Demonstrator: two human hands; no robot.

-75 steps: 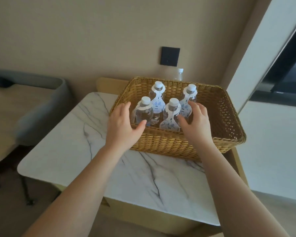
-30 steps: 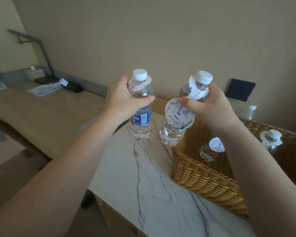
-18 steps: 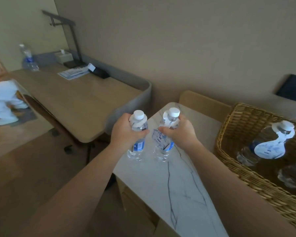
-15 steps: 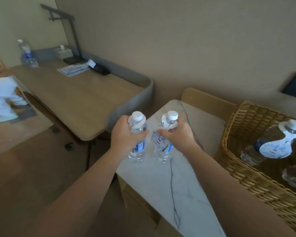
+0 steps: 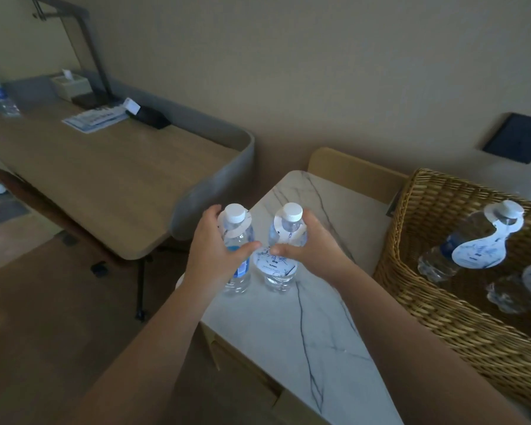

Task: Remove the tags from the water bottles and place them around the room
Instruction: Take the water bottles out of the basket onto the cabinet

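**Two tagged bottles held upright on table**

Head view: left hand (image 5: 210,256) fingers wrap the left bottle (image 5: 237,250); right hand (image 5: 308,245) fingers wrap the right bottle (image 5: 281,265). Both stand on the marble table (image 5: 288,332), tags (image 5: 275,263) attached. More tagged bottles lie in the basket (image 5: 442,317).

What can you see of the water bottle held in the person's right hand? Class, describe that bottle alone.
The bottle in the right hand is clear plastic with a white screw cap, still on. A white paper tag with blue print hangs from its neck down its front. It stands upright near the marble tabletop's left edge, just right of the other held bottle. The right hand wraps its shoulder from the right, thumb across the front.
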